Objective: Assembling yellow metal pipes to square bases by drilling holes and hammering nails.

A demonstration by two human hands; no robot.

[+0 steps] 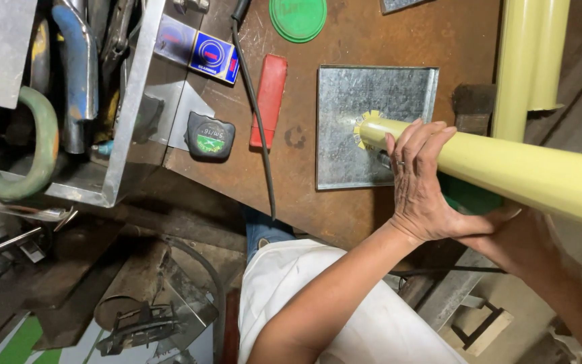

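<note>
Now | left hand (pixel 420 182) clamped over yellow tube (pixel 506 172) | right hand (pixel 513 236) cupped beneath it

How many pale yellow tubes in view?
3. One long pale yellow metal tube lies across the galvanised square plate, gripped by the left hand and the right hand. Two more tubes stand at upper right. Others may be out of frame.

The pale yellow tube (pixel 506 172) is running off the right edge, the right hand (pixel 516 239) is lying mostly hidden beneath it so its grip is staying unclear, and the green lid (pixel 298 17) is being cropped by the top edge.
</note>
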